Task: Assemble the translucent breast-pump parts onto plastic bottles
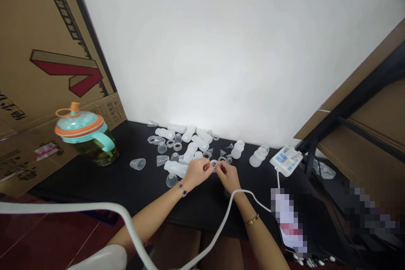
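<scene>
My left hand (200, 170) and my right hand (228, 176) meet above the front of the black table, fingertips pinched on a small translucent bottle ring (214, 163). Whether a clear nipple sits inside the ring is too small to tell. White baby bottles (190, 152) lie on their sides just beyond my left hand. Around them are clear domed caps (171, 180), loose rings (177, 147) and small clear funnel-like nipples (222, 152). Right of my hands, a white bottle (238, 149) stands upright, and another bottle (258, 156) with a clear top leans nearby.
A large jug (91, 139) with a teal and orange lid stands at the left before cardboard boxes (38, 71). A white cable (221, 223) loops across my forearms to a white device (286, 160). A phone (289, 223) lies at the right. A white wall backs the black table (136, 190).
</scene>
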### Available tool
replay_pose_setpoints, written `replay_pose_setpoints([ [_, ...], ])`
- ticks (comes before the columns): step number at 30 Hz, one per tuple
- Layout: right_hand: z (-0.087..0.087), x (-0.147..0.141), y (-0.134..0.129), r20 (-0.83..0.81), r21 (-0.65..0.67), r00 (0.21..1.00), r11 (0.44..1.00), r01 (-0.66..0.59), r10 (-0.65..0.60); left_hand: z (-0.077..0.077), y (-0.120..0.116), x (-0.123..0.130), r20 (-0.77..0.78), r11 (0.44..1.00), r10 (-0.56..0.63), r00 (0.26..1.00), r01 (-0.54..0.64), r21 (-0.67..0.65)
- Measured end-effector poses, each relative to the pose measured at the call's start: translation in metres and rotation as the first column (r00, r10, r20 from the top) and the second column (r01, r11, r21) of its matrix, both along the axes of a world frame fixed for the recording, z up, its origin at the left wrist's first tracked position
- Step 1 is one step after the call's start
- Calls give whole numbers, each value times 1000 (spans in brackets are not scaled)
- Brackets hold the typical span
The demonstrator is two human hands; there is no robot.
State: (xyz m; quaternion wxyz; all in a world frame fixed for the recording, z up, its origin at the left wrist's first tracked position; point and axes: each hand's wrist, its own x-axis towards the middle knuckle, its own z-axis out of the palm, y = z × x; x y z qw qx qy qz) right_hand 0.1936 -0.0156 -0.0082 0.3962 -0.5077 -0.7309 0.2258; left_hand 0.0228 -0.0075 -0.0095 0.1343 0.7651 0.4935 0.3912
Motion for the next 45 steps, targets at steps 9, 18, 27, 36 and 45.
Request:
replay_pose_setpoints([
  [9,0,-1,-2,-66,-11,998,1000,-3,3,1,0,-1,-26,1000,10,1000,-10,11],
  [18,-3,1,0,-169,-3,986,1000,3,-3,3,-4,0,85,999,-8,996,10,-32],
  [27,-1,-2,-1,-181,-17,983,1000,20,-23,3,-3,-1,92,996,-64,994,69,-60],
  [36,-5,-1,1,-117,14,993,1000,1,1,1,-2,-1,51,995,-74,996,77,-62],
  [45,-1,-1,-2,-135,14,991,1000,-8,9,-4,-1,-1,56,996,-93,994,93,-5],
])
